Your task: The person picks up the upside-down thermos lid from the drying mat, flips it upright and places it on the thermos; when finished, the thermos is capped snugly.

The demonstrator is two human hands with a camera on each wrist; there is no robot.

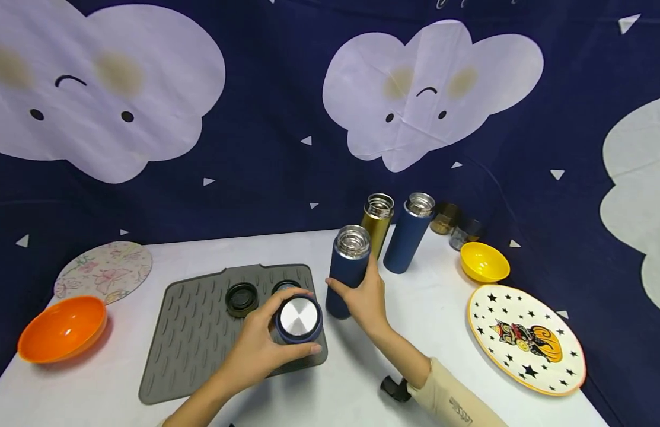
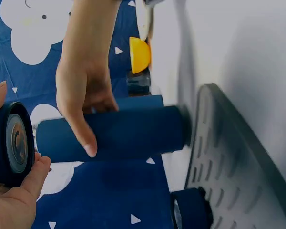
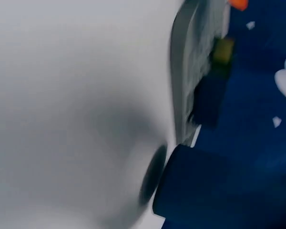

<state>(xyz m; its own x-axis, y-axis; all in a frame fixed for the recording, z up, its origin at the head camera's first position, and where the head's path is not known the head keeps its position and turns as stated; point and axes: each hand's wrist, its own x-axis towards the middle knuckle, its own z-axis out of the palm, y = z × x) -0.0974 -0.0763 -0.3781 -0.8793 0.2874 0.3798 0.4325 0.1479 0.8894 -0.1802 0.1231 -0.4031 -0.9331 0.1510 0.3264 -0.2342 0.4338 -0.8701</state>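
My left hand holds a dark blue bottle lid over the mat's right part, thumb and fingers around its sides, silver top up. In the left wrist view the lid's underside shows. With my right hand I grip a blue thermos bottle by its side, just right of the mat. It stands nearly upright, its open steel mouth uncovered. The bottle's base is close over the table in the right wrist view. Behind it are an open gold bottle and another open blue bottle.
On the grey drying mat lie an olive-black lid and a blue lid partly hidden by my left hand. An orange bowl and floral placemat are left. A yellow bowl, two small jars and cat plate are right.
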